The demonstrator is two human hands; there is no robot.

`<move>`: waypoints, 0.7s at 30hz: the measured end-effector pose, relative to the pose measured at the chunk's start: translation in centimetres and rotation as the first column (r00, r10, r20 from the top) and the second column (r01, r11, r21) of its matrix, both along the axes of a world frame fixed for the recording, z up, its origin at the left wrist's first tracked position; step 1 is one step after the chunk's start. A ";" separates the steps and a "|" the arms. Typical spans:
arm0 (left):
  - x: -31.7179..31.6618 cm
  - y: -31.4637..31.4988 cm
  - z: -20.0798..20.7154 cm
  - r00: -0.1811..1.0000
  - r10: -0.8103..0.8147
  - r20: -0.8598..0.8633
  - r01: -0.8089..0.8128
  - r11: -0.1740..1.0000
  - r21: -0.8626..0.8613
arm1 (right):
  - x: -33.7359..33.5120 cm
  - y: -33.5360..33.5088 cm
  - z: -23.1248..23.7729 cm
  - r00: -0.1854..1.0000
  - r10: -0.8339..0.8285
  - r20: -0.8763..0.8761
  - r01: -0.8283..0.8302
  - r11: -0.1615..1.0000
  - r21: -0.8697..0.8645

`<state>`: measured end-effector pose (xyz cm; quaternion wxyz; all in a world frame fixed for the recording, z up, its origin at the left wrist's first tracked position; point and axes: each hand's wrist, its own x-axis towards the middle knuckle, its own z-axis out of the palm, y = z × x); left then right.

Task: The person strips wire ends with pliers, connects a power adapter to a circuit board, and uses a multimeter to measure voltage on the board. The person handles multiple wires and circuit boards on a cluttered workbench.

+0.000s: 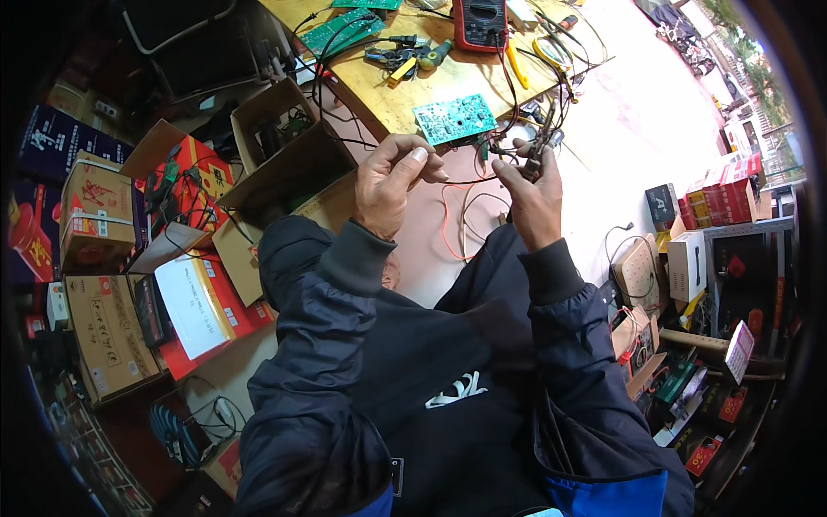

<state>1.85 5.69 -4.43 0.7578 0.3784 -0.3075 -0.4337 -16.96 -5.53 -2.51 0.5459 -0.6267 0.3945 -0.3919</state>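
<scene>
On the far left, a blue box [69, 142] has white writing, and a tan box [96, 202] in front of it has red writing. Below them, a brown box [112, 332] has big dark writing. Next comes a red box [244, 317] with a white sheet [191, 302] on it, and the small writing on the sheet is hard to make out. Then a tall open box [289, 168] stands beside the table [388, 96]. The left hand [388, 185] is near the table's edge, with its fingers bent and its thumb close to them. I cannot tell if it pinches anything. A thin dark wire [469, 182] runs in the gap between the two hands, with one end right by the left fingertips. Above the wire, a green board [455, 119] lies at the table's edge, past the fingertips. Farther back is a red meter [480, 24]. The right hand [532, 194] is closed around a dark tool [541, 148], which points up and away, just right of the wire. On the far right, a red box [728, 189] has pale print, near a white box [687, 265].
</scene>
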 end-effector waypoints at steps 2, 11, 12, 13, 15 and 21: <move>0.1 0.1 -0.1 0.999 0.034 -0.008 -0.034 0.999 0.018 | 0.8 -0.3 -0.8 0.999 -0.022 0.047 0.020 0.999 0.040; 0.9 -0.2 0.1 0.996 0.038 -0.085 -0.034 0.998 0.054 | 2.0 -1.5 -0.6 0.993 0.005 -0.117 -0.027 0.982 -0.189; 1.1 -0.2 0.2 0.995 0.040 -0.087 -0.033 0.996 0.082 | 2.2 -1.6 -0.5 0.993 0.010 -0.114 -0.033 0.980 -0.199; 1.3 -0.3 0.3 0.996 0.039 -0.081 -0.033 0.997 0.069 | 2.4 -1.8 -0.3 0.987 -0.018 -0.159 -0.018 0.975 -0.220; 1.8 -0.3 0.6 0.997 0.041 -0.070 -0.035 0.996 0.088 | 2.5 -2.5 0.3 0.966 -0.075 -0.247 0.008 0.965 -0.264; 3.0 -1.1 1.3 0.992 0.127 -0.016 -0.124 0.983 0.135 | 4.1 -5.2 2.1 0.930 -0.122 -0.346 -0.042 0.902 -0.430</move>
